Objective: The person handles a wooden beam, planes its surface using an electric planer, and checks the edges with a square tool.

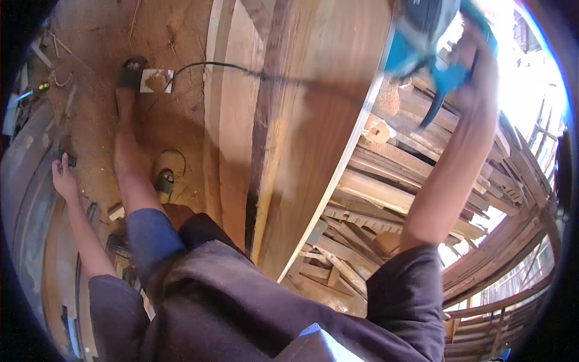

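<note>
My right hand, blurred at the upper right, is wrapped round the handle of a teal power tool with a dark body. The tool is at the edge of a wide wooden board; its exact kind is unclear. From the board's far side a black cord runs across the wood towards the ground. Out at the far left, my left hand has its fingers closed at a small dark object, too small to name. That hand is well away from the board.
Stacked timber offcuts lie beneath and right of the board. More long planks run along its left side. Sandy ground holds a white square piece near one sandalled foot. Curved-looking boards stand at the left edge.
</note>
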Action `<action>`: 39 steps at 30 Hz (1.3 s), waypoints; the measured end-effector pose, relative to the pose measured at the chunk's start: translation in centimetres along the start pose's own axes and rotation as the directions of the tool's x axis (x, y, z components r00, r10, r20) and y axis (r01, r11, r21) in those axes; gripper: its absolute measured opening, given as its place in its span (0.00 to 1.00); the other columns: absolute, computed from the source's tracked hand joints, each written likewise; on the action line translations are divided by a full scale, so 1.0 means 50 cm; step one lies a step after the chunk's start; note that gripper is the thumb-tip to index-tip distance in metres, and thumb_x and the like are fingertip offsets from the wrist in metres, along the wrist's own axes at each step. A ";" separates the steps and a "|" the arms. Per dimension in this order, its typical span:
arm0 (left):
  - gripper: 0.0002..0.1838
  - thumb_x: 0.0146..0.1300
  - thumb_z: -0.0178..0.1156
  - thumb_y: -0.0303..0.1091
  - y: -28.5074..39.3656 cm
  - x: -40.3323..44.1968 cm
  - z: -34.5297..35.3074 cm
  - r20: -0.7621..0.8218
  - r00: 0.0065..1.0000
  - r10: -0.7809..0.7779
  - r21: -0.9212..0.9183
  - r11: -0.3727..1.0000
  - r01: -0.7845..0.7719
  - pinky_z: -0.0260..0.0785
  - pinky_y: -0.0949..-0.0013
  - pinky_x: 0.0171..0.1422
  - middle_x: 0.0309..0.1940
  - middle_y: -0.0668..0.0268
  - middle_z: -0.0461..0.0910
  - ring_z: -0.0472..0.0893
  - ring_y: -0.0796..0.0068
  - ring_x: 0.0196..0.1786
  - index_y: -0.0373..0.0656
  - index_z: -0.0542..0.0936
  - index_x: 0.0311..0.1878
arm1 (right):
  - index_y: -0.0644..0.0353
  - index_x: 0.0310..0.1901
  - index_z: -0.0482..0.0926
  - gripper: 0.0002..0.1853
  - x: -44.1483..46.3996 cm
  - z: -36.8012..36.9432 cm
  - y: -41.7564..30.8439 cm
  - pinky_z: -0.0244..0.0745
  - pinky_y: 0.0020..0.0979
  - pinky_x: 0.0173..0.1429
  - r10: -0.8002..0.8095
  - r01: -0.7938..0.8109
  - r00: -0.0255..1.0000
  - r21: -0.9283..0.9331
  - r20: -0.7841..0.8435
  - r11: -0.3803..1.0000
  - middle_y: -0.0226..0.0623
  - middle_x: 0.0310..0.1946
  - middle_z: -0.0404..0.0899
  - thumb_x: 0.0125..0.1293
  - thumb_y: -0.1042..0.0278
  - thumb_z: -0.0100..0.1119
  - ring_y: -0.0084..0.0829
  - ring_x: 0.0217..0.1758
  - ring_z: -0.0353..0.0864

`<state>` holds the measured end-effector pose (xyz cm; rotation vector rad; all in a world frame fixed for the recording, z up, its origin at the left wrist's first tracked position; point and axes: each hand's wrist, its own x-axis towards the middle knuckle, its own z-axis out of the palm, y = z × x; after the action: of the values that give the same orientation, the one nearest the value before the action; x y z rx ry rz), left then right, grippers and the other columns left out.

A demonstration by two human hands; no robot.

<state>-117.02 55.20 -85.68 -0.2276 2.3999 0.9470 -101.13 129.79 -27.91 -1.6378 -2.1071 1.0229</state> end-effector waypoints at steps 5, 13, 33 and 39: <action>0.22 0.78 0.67 0.49 -0.204 -0.203 0.005 0.072 0.990 -0.123 0.073 0.990 0.118 0.74 0.67 0.48 0.40 0.66 0.82 0.80 0.73 0.43 0.34 0.81 0.49 | 0.70 0.42 0.81 0.09 -0.465 -0.054 0.155 0.66 0.28 0.19 0.033 -0.047 0.992 -0.119 -0.119 0.992 0.28 0.15 0.73 0.67 0.72 0.68 0.22 0.13 0.68; 0.22 0.79 0.64 0.40 -0.342 -0.374 0.008 0.012 0.995 -0.095 0.338 0.937 0.085 0.71 0.60 0.71 0.63 0.45 0.85 0.85 0.56 0.66 0.27 0.81 0.61 | 0.66 0.41 0.77 0.05 -0.428 -0.008 0.106 0.65 0.28 0.21 0.116 -0.105 0.979 0.073 -0.167 0.992 0.29 0.16 0.68 0.70 0.79 0.66 0.21 0.14 0.65; 0.24 0.80 0.65 0.42 0.245 0.076 0.050 0.067 0.979 -0.192 -0.047 0.980 0.196 0.75 0.65 0.61 0.56 0.55 0.87 0.84 0.67 0.56 0.29 0.79 0.64 | 0.63 0.53 0.81 0.12 0.494 0.099 -0.262 0.65 0.23 0.29 -0.079 0.079 0.997 -0.015 0.017 0.997 0.20 0.23 0.64 0.71 0.71 0.67 0.15 0.20 0.64; 0.24 0.80 0.65 0.42 0.204 0.113 0.081 0.080 0.977 -0.196 -0.041 0.979 0.199 0.74 0.64 0.65 0.61 0.56 0.86 0.83 0.66 0.61 0.29 0.79 0.65 | 0.65 0.55 0.81 0.11 0.612 0.105 -0.319 0.68 0.23 0.31 -0.148 0.146 0.981 0.029 0.128 0.989 0.20 0.24 0.62 0.75 0.72 0.65 0.14 0.22 0.64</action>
<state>-123.54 65.69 -85.27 -0.4325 2.2387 0.9056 -125.59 154.64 -26.80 -1.4172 -2.2556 1.1250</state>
